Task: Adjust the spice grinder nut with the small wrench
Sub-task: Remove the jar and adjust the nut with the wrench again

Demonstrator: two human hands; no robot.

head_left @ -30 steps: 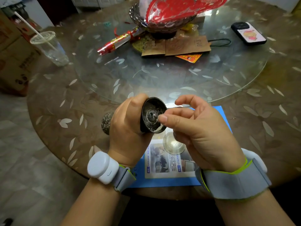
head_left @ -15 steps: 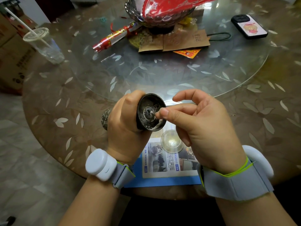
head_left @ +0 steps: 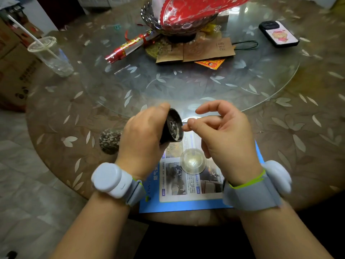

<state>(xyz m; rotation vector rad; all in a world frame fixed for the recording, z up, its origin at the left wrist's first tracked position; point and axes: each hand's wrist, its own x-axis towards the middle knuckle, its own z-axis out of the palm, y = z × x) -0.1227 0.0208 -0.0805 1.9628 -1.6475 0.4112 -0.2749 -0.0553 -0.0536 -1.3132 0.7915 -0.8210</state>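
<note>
- Your left hand (head_left: 143,139) grips the spice grinder (head_left: 172,126) round its dark end, held on its side above the near edge of the counter (head_left: 56,113), the open grinding face turned toward your right hand.
- The grinder's peppercorn-filled body (head_left: 110,141) sticks out past the left side of that hand.
- A pale metal piece, which looks like the nut, sits in the middle of the dark face, with light powder lying along the lower rim.
- Your right hand (head_left: 225,135) is just beside the face: thumb and forefinger are pinched together at their tips, right at the rim, the other fingers (head_left: 207,107) curled loosely above.
- I cannot tell whether the small wrench is in that pinch; nothing of it shows clearly.
- Below your hands a clear round cap (head_left: 193,161) lies on a blue-edged leaflet (head_left: 186,184) on the counter.
- Both wrists carry grey bands with white pods.
- Farther off, on the glass turntable (head_left: 186,86), stand a dark bowl (head_left: 168,25) with red paper, brown paper bags and a phone (head_left: 278,34); a plastic cup (head_left: 52,57) with a straw stands at the left.
</note>
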